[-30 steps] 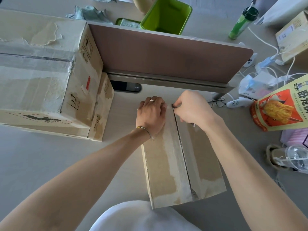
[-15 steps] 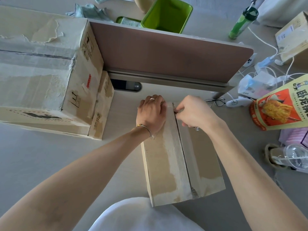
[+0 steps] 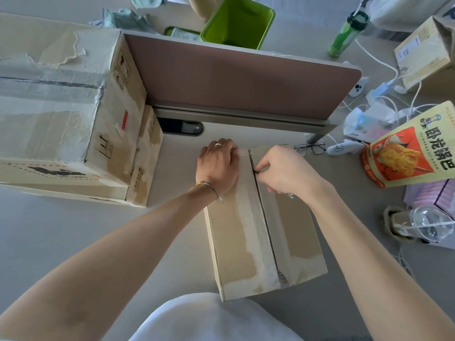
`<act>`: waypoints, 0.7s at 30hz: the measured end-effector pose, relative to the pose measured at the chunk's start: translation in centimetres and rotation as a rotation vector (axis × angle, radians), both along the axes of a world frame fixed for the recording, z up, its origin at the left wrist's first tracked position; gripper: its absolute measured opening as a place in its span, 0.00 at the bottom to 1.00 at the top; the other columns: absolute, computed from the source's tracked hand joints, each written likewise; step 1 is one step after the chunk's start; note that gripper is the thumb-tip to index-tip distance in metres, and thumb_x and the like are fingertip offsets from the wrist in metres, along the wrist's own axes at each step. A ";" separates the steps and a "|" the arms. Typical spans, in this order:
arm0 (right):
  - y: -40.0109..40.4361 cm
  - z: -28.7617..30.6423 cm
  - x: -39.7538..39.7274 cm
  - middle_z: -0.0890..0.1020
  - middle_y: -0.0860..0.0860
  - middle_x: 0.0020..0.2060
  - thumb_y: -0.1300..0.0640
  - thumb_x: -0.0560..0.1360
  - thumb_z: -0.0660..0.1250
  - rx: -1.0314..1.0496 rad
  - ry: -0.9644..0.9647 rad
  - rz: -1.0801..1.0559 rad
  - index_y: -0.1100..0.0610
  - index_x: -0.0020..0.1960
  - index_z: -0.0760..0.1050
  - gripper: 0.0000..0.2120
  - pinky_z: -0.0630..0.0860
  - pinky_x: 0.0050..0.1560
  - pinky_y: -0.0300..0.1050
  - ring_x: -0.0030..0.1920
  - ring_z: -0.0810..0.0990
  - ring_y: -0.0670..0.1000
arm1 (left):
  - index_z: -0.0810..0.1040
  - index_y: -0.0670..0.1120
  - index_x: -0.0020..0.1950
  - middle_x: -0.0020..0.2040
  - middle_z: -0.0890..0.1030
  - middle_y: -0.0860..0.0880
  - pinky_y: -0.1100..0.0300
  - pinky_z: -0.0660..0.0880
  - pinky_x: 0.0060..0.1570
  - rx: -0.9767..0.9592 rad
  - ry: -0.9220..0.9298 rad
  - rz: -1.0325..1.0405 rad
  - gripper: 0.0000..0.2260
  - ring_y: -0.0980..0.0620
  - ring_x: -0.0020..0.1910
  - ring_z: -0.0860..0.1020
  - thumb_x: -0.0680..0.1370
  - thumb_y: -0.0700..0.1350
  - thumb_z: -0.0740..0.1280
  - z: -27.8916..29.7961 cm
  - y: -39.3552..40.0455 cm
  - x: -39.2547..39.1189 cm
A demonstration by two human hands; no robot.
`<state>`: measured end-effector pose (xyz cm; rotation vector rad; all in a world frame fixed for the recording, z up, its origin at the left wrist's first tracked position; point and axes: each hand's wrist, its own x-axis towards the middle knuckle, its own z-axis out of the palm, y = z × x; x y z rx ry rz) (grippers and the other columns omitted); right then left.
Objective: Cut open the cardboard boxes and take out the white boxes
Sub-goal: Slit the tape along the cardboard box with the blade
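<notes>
A taped cardboard box [image 3: 246, 232] lies lengthwise on the table in front of me, its centre seam running away from me. My left hand [image 3: 218, 163] rests on the far left of its top, fingers curled over the far edge. My right hand [image 3: 283, 169] grips a small cutter [image 3: 256, 171], whose dark tip sits in the seam near the far end; a light end of the tool [image 3: 290, 195] pokes out below the palm. The seam behind the tip looks slit. No white box is visible.
A large worn cardboard box [image 3: 61, 107] sits on a flatter one at the left. A brown desk divider [image 3: 234, 77] stands behind the small box. Glasses [image 3: 310, 147], cables, a snack bag [image 3: 406, 148], a plastic cup [image 3: 428, 225] and a green bottle [image 3: 347, 33] crowd the right.
My right hand has drawn the cutter toward me along the seam from the box's far edge. The left hand has stayed in place.
</notes>
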<state>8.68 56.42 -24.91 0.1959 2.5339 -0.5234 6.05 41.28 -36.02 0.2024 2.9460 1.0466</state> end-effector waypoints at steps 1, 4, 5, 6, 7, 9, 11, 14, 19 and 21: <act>0.2 0.2 0.2 0.83 0.57 0.29 0.64 0.68 0.62 -0.005 -0.005 -0.005 0.61 0.51 0.84 0.16 0.73 0.20 0.41 0.22 0.70 0.53 | 0.76 0.46 0.48 0.47 0.80 0.48 0.51 0.67 0.53 0.000 0.002 0.000 0.07 0.43 0.51 0.76 0.82 0.46 0.61 0.0 0.0 0.0; 0.0 0.1 0.7 0.82 0.62 0.32 0.65 0.67 0.62 0.009 0.006 0.003 0.62 0.50 0.83 0.16 0.69 0.19 0.41 0.20 0.65 0.52 | 0.76 0.46 0.48 0.48 0.80 0.48 0.51 0.67 0.53 -0.006 0.003 0.005 0.07 0.43 0.51 0.76 0.82 0.46 0.61 0.0 0.0 0.0; -0.2 -0.1 0.8 0.82 0.64 0.35 0.66 0.66 0.62 0.013 0.013 0.010 0.63 0.50 0.82 0.16 0.67 0.21 0.41 0.20 0.63 0.52 | 0.76 0.46 0.48 0.48 0.80 0.48 0.51 0.67 0.53 -0.005 0.001 0.006 0.07 0.43 0.51 0.76 0.82 0.47 0.61 0.0 0.0 0.0; -0.4 -0.4 0.8 0.81 0.65 0.37 0.66 0.66 0.62 0.014 0.015 0.016 0.64 0.51 0.82 0.16 0.67 0.22 0.41 0.21 0.62 0.53 | 0.76 0.46 0.48 0.48 0.80 0.48 0.52 0.66 0.53 -0.004 -0.003 0.007 0.07 0.43 0.51 0.76 0.82 0.47 0.61 0.0 0.0 0.0; -0.5 -0.6 0.8 0.81 0.65 0.38 0.66 0.66 0.62 0.014 0.015 0.019 0.64 0.52 0.81 0.17 0.67 0.22 0.41 0.22 0.62 0.53 | 0.76 0.46 0.48 0.48 0.80 0.48 0.52 0.66 0.53 -0.004 -0.006 0.007 0.07 0.43 0.51 0.76 0.82 0.47 0.61 0.1 -0.1 -0.1; -0.4 -0.4 0.8 0.82 0.65 0.37 0.66 0.66 0.62 0.031 0.022 0.029 0.63 0.52 0.82 0.17 0.69 0.19 0.43 0.21 0.63 0.54 | 0.76 0.46 0.48 0.48 0.80 0.48 0.52 0.66 0.53 -0.001 -0.008 0.004 0.07 0.43 0.51 0.77 0.82 0.47 0.61 0.1 0.0 0.0; -0.2 0.0 0.9 0.83 0.63 0.35 0.65 0.66 0.62 0.054 0.033 0.033 0.62 0.51 0.83 0.17 0.74 0.19 0.47 0.20 0.64 0.54 | 0.76 0.46 0.48 0.48 0.80 0.48 0.52 0.65 0.53 0.003 -0.008 0.003 0.07 0.43 0.51 0.77 0.82 0.47 0.60 0.1 0.0 0.0; -0.2 0.0 1.5 0.84 0.61 0.34 0.65 0.67 0.63 0.076 0.059 0.045 0.60 0.50 0.84 0.16 0.80 0.24 0.51 0.23 0.71 0.55 | 0.75 0.47 0.48 0.48 0.80 0.48 0.56 0.62 0.51 0.004 -0.006 0.011 0.08 0.43 0.50 0.77 0.82 0.47 0.60 0.1 -0.1 0.0; -0.6 -0.8 1.9 0.74 0.55 0.26 0.66 0.67 0.63 0.102 0.058 0.047 0.64 0.44 0.82 0.11 0.73 0.26 0.46 0.26 0.71 0.58 | 0.76 0.46 0.48 0.48 0.81 0.48 0.55 0.64 0.53 0.012 -0.016 0.022 0.08 0.44 0.50 0.77 0.82 0.47 0.60 0.2 -0.1 0.0; -0.4 -0.2 2.1 0.82 0.58 0.31 0.66 0.68 0.63 0.109 0.071 0.044 0.63 0.47 0.83 0.12 0.78 0.27 0.49 0.26 0.74 0.59 | 0.76 0.46 0.48 0.48 0.82 0.48 0.53 0.66 0.53 0.024 -0.015 0.034 0.08 0.43 0.50 0.77 0.82 0.47 0.60 0.2 0.0 0.1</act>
